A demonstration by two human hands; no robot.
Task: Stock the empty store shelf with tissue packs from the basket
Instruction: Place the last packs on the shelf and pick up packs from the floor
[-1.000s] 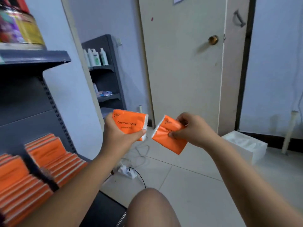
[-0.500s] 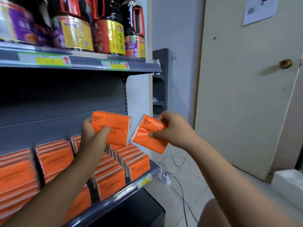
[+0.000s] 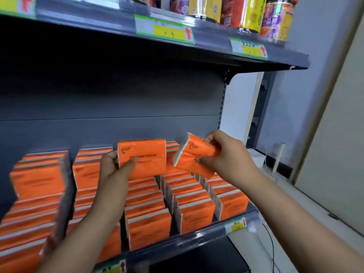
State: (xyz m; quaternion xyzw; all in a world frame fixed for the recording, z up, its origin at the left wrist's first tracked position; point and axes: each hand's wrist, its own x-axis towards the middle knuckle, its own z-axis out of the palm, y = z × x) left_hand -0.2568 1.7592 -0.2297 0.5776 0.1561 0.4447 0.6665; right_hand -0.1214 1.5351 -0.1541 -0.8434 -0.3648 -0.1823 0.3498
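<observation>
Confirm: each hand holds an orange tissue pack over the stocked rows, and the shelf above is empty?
Wrong on the upper shelf: the head view shows jars standing on it. The rest holds: the left hand holds one orange tissue pack and the right hand a second pack, over the stocked rows.

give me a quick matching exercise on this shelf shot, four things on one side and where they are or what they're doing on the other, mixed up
1 left hand
2 right hand
3 bottles
4 stocked packs

a on the upper shelf
b in rows on the lower shelf
c grips a tilted pack
d grips a level pack, print facing the camera

Pairs: 1-d, 2-c, 3-a, 4-b
</observation>
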